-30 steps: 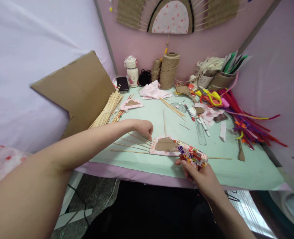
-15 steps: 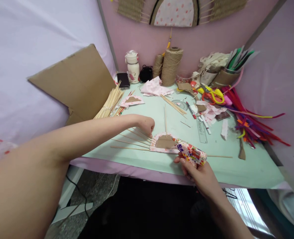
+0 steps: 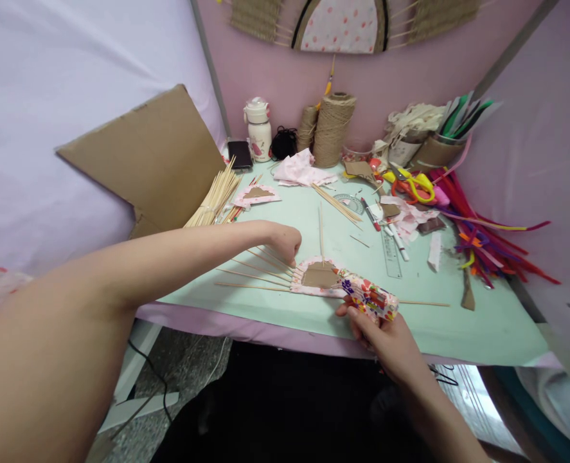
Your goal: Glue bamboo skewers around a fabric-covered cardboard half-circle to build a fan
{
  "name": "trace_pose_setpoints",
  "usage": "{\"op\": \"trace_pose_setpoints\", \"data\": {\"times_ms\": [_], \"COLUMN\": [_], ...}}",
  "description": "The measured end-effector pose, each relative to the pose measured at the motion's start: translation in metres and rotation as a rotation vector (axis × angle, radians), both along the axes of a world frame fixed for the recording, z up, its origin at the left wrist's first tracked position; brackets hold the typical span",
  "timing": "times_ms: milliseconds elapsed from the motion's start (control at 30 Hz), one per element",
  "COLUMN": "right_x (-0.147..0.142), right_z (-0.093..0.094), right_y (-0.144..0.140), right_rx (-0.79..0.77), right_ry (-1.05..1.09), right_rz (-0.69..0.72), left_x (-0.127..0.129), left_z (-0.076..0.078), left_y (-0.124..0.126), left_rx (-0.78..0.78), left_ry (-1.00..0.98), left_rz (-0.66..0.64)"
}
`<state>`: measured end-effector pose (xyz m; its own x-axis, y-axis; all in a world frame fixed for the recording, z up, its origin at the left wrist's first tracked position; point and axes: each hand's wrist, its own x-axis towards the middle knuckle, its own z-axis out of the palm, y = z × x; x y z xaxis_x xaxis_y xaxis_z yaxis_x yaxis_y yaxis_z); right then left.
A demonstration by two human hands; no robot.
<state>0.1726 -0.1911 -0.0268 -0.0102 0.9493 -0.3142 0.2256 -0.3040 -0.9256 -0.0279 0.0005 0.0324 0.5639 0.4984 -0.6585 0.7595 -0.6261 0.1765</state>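
Note:
My right hand [image 3: 381, 334] is wrapped round a flower-patterned glue gun [image 3: 369, 296], its nozzle pointing left over a half-round cardboard piece [image 3: 320, 276] edged with pink spotted fabric. My left hand [image 3: 285, 243] is closed, fingertips down at the upper left rim of that piece, on the end of a bamboo skewer [image 3: 272, 258]. Several more skewers fan out leftward from the rim. One skewer [image 3: 321, 231] stands out from the top, and another [image 3: 424, 303] sticks out to the right beyond the glue gun.
At the left lie a skewer bundle [image 3: 214, 196] and a large cardboard sheet [image 3: 154, 161]. Twine spools [image 3: 333, 128] and a white bottle [image 3: 258, 128] stand behind. Scissors [image 3: 417, 185], pipe cleaners [image 3: 491, 238], a clear ruler [image 3: 391, 252] and fabric scraps [image 3: 300, 168] are spread about.
Hardly anything differs. The glue gun and my right hand have shifted very slightly left; my left hand keeps its place at the rim.

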Motion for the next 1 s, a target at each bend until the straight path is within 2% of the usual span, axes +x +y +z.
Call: {"op": "trace_pose_setpoints", "data": {"times_ms": [300, 500, 567, 667, 733, 800, 867, 933, 1000], "right_x": [0.000, 0.001, 0.002, 0.005, 0.009, 0.014, 0.018, 0.022, 0.025], "right_z": [0.000, 0.000, 0.000, -0.003, -0.006, -0.007, -0.006, -0.004, -0.002], "right_y": [0.000, 0.000, 0.000, 0.000, 0.000, 0.000, 0.000, 0.000, 0.000], "right_rx": [0.017, 0.027, 0.027, 0.046, 0.052, 0.055, 0.059, 0.057, 0.059], "right_ry": [-0.004, -0.018, -0.014, 0.006, 0.020, 0.022, 0.019, 0.016, 0.023], "right_rz": [-0.009, -0.002, -0.006, -0.025, -0.044, -0.049, -0.051, -0.078, -0.119], "left_x": [-0.002, -0.005, -0.008, -0.016, -0.024, -0.032, -0.039, -0.045, -0.049], "left_z": [-0.002, -0.004, 0.002, 0.022, 0.039, 0.053, 0.055, 0.041, 0.012], "left_y": [0.003, 0.003, 0.006, 0.011, 0.006, -0.010, -0.039, -0.076, -0.114], "left_rx": [-0.014, -0.034, -0.059, -0.054, 0.065, 0.274, 0.539, 0.745, 0.936], "left_ry": [-0.039, -0.052, -0.048, -0.140, -0.300, -0.510, -0.752, -0.935, -1.063], "left_rz": [-0.004, 0.043, 0.051, 0.075, 0.132, 0.238, 0.348, 0.454, 0.579]}}
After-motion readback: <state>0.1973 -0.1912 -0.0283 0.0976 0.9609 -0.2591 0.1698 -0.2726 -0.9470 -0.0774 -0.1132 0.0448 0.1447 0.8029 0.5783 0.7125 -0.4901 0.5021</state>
